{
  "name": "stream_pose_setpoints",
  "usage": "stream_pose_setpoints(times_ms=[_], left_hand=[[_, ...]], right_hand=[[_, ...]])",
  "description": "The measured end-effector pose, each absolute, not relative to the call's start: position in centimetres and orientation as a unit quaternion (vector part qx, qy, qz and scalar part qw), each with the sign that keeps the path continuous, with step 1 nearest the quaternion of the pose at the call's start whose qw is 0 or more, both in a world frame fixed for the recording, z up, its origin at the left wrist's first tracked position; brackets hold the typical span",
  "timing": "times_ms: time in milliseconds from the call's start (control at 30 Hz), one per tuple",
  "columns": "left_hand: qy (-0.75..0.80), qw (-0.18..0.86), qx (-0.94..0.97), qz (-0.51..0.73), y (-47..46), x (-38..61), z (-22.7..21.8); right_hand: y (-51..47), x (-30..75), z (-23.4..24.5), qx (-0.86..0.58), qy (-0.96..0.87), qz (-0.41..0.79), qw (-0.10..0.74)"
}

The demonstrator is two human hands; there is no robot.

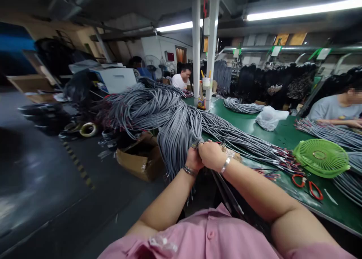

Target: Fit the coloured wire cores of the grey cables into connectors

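My left hand [194,158] and my right hand [212,154] meet in front of me, at the near edge of the green table. Both are closed, fingers pressed together around a short stretch of grey cable [195,142]. The exact spot between my fingertips is partly hidden. Right behind my hands a big bundle of grey cables [172,117] drapes over the table edge and hangs down on the left. More grey cables [240,136] stretch to the right across the table, ending in stripped red, black and white wires [285,157].
On the green table [283,132] are a lime-green round fan [321,157], orange-handled pliers [314,191] and a plastic bag [270,117]. A white post [210,55] rises behind. A cardboard box [141,161] stands on the floor at left. Two co-workers sit farther off.
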State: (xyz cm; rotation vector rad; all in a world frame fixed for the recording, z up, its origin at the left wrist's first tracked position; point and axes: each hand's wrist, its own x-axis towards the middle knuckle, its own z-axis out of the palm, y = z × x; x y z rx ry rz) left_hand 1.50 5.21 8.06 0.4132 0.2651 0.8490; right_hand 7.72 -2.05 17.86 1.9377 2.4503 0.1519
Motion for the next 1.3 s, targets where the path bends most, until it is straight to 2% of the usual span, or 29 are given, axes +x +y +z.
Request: stream_pose_setpoints(times_ms=[100, 200, 233, 267, 333, 367, 600, 733, 1000, 1300], left_hand=[[0.135, 0.893, 0.132, 0.408, 3.5, 3.7, 7.8], [0.173, 0.886, 0.081, 0.423, 2.6, 5.2, 7.7], [0.191, 0.880, 0.068, 0.429, 2.4, 5.4, 7.8], [0.209, 0.874, 0.059, 0.435, 2.2, 5.5, 7.9], [0.224, 0.863, 0.056, 0.449, 1.8, 5.4, 8.3], [0.222, 0.859, 0.060, 0.458, 1.5, 5.3, 8.5], [0.265, 0.841, 0.092, 0.463, -0.4, 4.5, 8.7], [0.261, 0.842, 0.086, 0.465, -0.5, 4.8, 8.7], [0.253, 0.850, 0.059, 0.459, -0.4, 4.8, 8.6], [0.226, 0.861, 0.032, 0.454, -0.6, 4.7, 8.4]], right_hand=[[-1.9, 13.0, 19.4, 0.578, 0.815, 0.015, 0.032], [1.0, 19.0, 20.9, 0.519, 0.840, -0.145, 0.063], [2.4, 20.7, 21.1, 0.533, 0.827, -0.173, 0.044], [4.1, 22.3, 21.1, 0.568, 0.809, -0.152, 0.016], [7.3, 24.5, 20.2, 0.667, 0.745, -0.016, -0.021], [8.9, 25.1, 19.4, 0.691, 0.723, 0.015, -0.027], [15.4, 25.8, 11.7, 0.705, 0.707, 0.052, -0.018], [17.1, 26.2, 9.4, 0.710, 0.700, 0.072, -0.011], [18.4, 26.4, 8.9, 0.723, 0.683, 0.108, 0.007], [15.3, 26.0, 10.7, 0.716, 0.678, 0.154, 0.051]])
